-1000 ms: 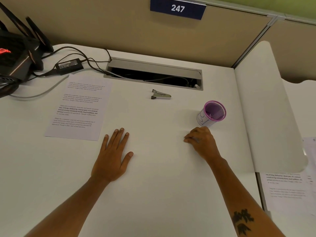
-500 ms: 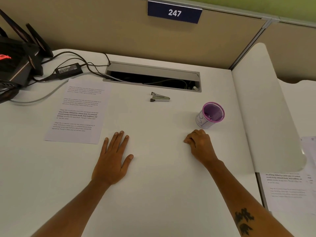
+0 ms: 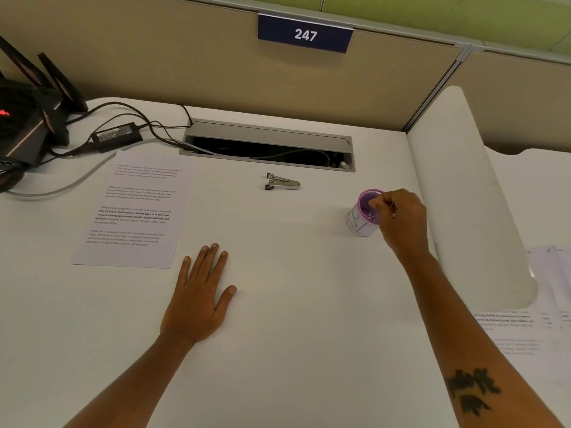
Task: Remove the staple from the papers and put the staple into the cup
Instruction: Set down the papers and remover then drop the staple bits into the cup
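Hovering right hand over one cup.

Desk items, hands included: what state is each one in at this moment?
Right hand: fingers pinched over the cup's mouth; staple too small to see.
Left hand: flat on the desk, empty.
Cup: upright, open.
Papers: flat, untouched.
Staple remover: lying unused.
Cable hatch: lid open.

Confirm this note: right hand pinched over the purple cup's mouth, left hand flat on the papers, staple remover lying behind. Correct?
Not quite. In the head view the left hand lies flat on the bare desk, beside the papers, not on them. The right hand, purple cup and staple remover match.
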Available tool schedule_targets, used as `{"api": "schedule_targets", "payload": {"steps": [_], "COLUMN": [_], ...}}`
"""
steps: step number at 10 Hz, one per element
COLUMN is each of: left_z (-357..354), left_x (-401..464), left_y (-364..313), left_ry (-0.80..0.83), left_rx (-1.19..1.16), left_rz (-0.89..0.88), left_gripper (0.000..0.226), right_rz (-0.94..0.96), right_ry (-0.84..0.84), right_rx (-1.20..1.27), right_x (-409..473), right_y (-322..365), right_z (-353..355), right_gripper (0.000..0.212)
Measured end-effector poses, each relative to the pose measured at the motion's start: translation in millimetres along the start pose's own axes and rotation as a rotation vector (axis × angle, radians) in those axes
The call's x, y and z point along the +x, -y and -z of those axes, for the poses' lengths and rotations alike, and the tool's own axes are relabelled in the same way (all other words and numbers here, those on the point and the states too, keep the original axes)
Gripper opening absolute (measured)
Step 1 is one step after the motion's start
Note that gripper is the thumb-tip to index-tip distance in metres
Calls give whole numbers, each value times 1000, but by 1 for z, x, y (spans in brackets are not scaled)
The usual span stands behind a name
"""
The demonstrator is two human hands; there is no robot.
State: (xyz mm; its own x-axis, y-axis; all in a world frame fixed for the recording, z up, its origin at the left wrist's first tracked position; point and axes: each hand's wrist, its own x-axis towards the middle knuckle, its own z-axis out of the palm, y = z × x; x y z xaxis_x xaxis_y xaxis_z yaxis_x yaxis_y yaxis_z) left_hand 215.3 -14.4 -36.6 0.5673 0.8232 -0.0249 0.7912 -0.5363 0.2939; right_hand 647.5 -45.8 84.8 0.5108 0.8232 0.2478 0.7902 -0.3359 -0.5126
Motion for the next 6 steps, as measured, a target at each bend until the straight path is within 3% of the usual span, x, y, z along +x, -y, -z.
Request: {"api": "schedule_targets", "payload": {"steps": [6], "left_z": [-1], "left_x": [0], "left_y": [0], "left_ry": [5], "left_rx": [-10], "left_rz": [4], "left_gripper": [74], "right_rz": [-30], "right_ry": [-91], "right_rx": [53], "right_x": [7], "right_y": [-11], "right_z": [8], "right_gripper": [9]}}
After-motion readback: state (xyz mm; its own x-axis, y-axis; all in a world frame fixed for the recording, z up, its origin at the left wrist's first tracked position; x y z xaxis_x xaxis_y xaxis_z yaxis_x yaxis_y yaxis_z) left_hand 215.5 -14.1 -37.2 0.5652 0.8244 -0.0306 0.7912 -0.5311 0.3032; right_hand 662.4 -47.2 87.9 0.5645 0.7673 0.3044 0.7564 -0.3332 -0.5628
